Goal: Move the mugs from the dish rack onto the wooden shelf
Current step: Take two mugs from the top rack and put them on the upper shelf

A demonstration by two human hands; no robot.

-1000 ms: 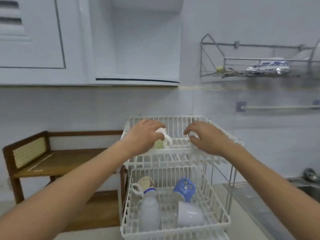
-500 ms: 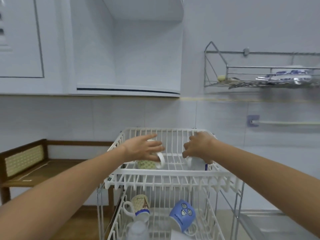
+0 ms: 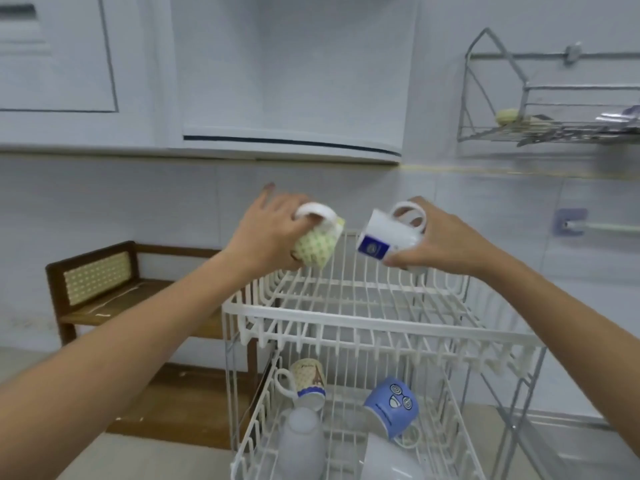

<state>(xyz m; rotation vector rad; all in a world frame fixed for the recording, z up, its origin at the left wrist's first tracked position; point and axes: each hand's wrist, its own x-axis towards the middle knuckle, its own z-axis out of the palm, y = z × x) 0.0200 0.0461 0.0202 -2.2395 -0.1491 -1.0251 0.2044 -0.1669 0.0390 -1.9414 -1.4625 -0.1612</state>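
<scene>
My left hand [image 3: 268, 233] holds a green-patterned mug [image 3: 317, 245] by its white handle, tilted, just above the back left of the white dish rack [image 3: 346, 318]. A white mug with a blue label [image 3: 388, 237] is gripped in my right hand [image 3: 440, 242], lifted above the rack's upper tier. The upper tier holds nothing. On the lower tier lie a beige mug [image 3: 306, 379], a blue mug [image 3: 393, 407] and two white mugs [image 3: 301, 441], upside down or tilted. The wooden shelf [image 3: 104, 308] stands to the left of the rack.
A metal wall rack [image 3: 550, 131] with small items hangs at upper right, a towel bar [image 3: 602, 226] below it. White cabinets [image 3: 291, 140] overhang the tiled wall. The wooden shelf has a woven side panel [image 3: 95, 277] and a lower board [image 3: 180, 407].
Both hands have lifted their mugs up out of the upper tier, and the mugs now tilt in the air. The camera has turned slightly to the left and down.
</scene>
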